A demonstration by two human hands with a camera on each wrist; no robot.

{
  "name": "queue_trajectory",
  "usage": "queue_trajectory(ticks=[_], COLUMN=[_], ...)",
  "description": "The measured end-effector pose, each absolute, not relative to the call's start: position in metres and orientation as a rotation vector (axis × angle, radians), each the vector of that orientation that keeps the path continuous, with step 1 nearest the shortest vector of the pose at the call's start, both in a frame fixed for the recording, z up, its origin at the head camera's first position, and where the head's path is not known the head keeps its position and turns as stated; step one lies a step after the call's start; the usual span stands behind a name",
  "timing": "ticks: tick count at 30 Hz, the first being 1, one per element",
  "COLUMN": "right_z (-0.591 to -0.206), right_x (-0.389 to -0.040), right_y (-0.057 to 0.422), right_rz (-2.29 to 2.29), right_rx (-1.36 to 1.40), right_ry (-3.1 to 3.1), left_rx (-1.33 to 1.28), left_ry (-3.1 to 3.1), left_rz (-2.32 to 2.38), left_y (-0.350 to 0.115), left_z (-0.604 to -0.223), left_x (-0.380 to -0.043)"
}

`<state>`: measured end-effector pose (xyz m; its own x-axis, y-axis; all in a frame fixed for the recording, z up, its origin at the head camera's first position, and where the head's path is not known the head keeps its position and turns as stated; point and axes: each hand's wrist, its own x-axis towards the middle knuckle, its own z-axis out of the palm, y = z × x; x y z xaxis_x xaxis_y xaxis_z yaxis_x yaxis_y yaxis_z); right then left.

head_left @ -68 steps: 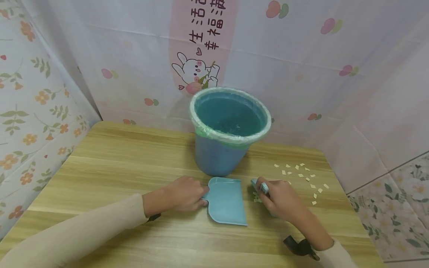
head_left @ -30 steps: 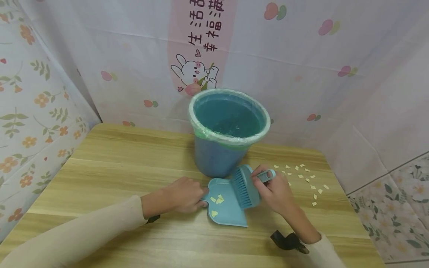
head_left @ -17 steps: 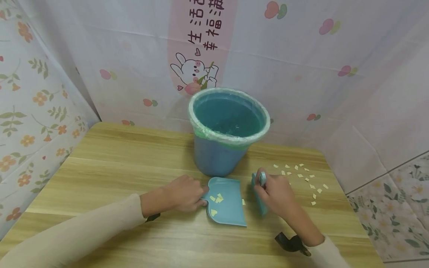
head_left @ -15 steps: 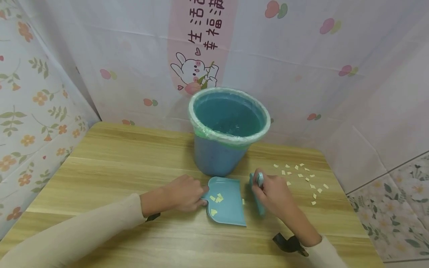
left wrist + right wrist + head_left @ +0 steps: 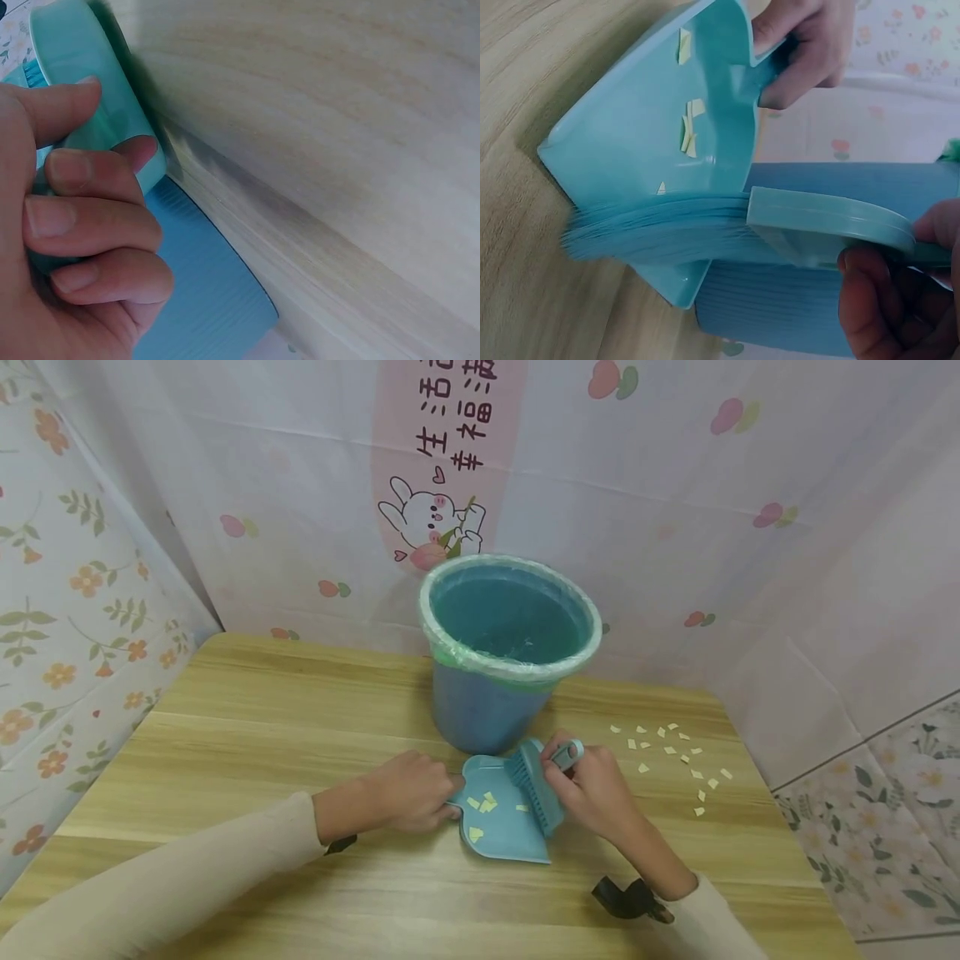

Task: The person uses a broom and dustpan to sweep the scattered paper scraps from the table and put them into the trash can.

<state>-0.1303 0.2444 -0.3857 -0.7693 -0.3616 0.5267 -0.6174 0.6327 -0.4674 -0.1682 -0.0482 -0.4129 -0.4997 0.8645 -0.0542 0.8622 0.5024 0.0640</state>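
Note:
My left hand [image 5: 416, 793] grips the short handle of a light-blue dustpan [image 5: 498, 839], which lies flat on the table with its mouth to the right. Several pale-yellow paper scraps [image 5: 487, 802] lie in the pan. In my right hand [image 5: 592, 785] is a small blue hand brush [image 5: 536, 785], held by its handle. Its bristles [image 5: 652, 229] bend over the pan's front lip in the right wrist view, close to one scrap. The left wrist view shows my fingers [image 5: 97, 225] curled round the dustpan handle.
A blue bin [image 5: 487, 706] with a clear liner over its rim stands just behind the dustpan. More paper scraps [image 5: 685, 760] are scattered on the wooden table [image 5: 300, 718] at the right. Printed cloth [image 5: 300, 485] hangs behind the table.
The brush has swung left from the table onto the dustpan's lip. A scrap that lay at the lip is now inside the pan. My left hand and the dustpan have stayed put.

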Motion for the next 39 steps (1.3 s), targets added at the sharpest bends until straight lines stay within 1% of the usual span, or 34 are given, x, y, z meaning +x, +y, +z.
queue_trajectory(ticks=[5,10,18,22,28,33,39], right_z=[-0.386,-0.383,-0.37,-0.369,-0.376,-0.382,-0.386], right_x=[-0.129,-0.127,-0.119,-0.118,-0.119,-0.119,-0.12], right_y=[0.248,0.253,0.272,0.282,0.294,0.299,0.303], right_rz=[1.029,1.126,0.98,0.836,0.738,0.712,0.749], right_rx=[0.756,0.621,0.351,0.351,0.402,0.416,0.408], right_ry=[-2.467,-2.454,-2.447,-2.436,-2.486,-2.54,-2.553], left_rx=[1.542,1.544,1.589,1.628,1.721,1.82,1.87], left_ry=[2.657,2.654,2.625,2.626,2.628,2.664,2.668], left_rz=[0.019,0.0,0.076,0.11,0.131,0.111,0.149], left_y=[-0.048,-0.048,-0.053,-0.056,-0.056,-0.055,-0.053], left_z=[-0.413,-0.413,-0.415,-0.416,-0.41,-0.393,-0.369], left_x=[-0.169,-0.17,-0.17,-0.169,-0.171,-0.171,-0.168])
